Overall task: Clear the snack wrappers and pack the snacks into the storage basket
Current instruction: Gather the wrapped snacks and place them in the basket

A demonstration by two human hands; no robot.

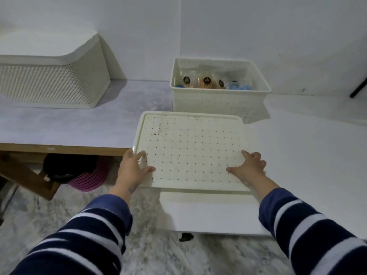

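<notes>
presently, head view, one moment.
lid: cream perforated lid, centre of frame, held flat by both hands at its near corners; its far edge sits just in front of the basket.
left hand: left hand at lower-left corner of the lid, fingers clamped on the lid edge, thumb lying on top.
right hand: right hand at lower-right corner, fingers spread on the lid's top surface and gripping its edge.
storage basket: cream perforated storage basket, upper centre-right of frame, uncovered, standing on the worktop near the wall.
snacks: wrapped snacks inside the basket, clear packets with dark round labels; blue packets at both ends; exact count cannot be told.
other bin: larger lidded woven-pattern bin, upper left of frame, on the same worktop, well apart from the basket.
below worktop: pink mesh basket with a dark item on it, left of centre, on the floor.
sleeves: navy and white striped sleeves, lower frame.
</notes>
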